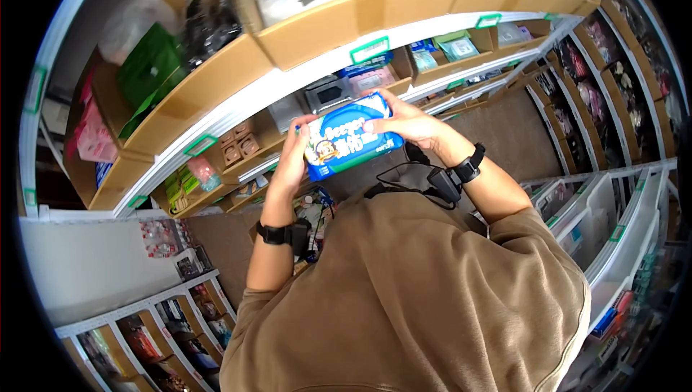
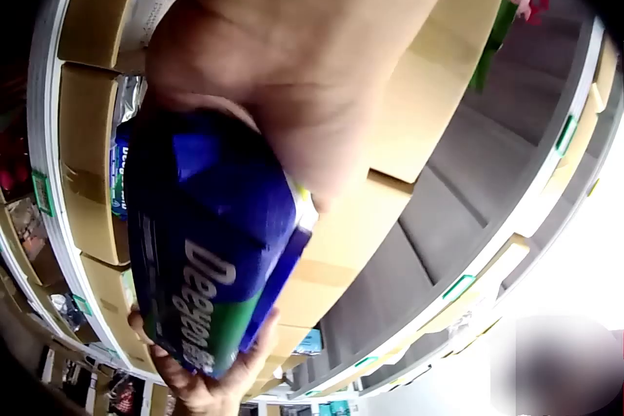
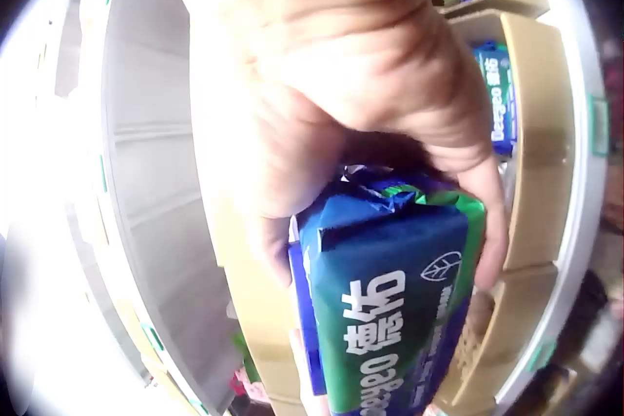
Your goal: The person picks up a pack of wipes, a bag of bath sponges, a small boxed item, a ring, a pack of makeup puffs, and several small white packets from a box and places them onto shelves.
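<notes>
A blue and green soft pack with white lettering (image 1: 349, 136) is held between both hands in front of the chest. The left hand (image 1: 290, 158) grips its left end, thumb on the printed face. At the other end, the right hand (image 1: 414, 127) grips with its thumb across the front. In the left wrist view the left hand (image 2: 283, 75) covers one end of the pack (image 2: 210, 240), and the other hand's fingers show at the far end. The right wrist view has the right hand (image 3: 370, 94) curled round the crinkled end of the pack (image 3: 390, 289).
Shelves with cardboard bins (image 1: 367, 14) of packaged goods curve across the front. One bin (image 3: 541, 143) holds a similar blue pack (image 3: 495, 94). More shelving (image 1: 613, 89) stands at the right, with a low rack (image 1: 155, 305) at the lower left.
</notes>
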Available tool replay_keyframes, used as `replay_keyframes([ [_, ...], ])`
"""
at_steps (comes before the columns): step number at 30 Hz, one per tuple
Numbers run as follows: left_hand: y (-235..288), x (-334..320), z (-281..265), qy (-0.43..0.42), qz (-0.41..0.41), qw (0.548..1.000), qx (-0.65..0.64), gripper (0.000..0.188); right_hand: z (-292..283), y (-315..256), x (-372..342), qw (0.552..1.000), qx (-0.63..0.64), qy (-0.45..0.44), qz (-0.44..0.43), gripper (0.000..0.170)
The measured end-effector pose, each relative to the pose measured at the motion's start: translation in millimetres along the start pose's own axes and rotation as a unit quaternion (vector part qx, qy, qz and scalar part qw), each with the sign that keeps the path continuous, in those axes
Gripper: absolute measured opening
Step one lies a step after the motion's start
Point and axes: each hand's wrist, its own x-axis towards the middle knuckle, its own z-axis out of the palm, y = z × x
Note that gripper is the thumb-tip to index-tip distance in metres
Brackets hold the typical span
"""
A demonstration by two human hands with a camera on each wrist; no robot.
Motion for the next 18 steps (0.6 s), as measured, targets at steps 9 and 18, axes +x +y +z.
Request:
replay_keyframes([
  [9, -53, 136, 54, -0.096, -0.019, 0.801, 0.591, 0.058, -146, -12, -68, 0.973, -0.083, 0.21, -0.053, 0.086],
  [18, -73, 131, 60, -0.082, -0.038, 0.732, 0.675, 0.033, -173, 2, -102, 0.97, -0.038, 0.236, -0.055, 0.082],
])
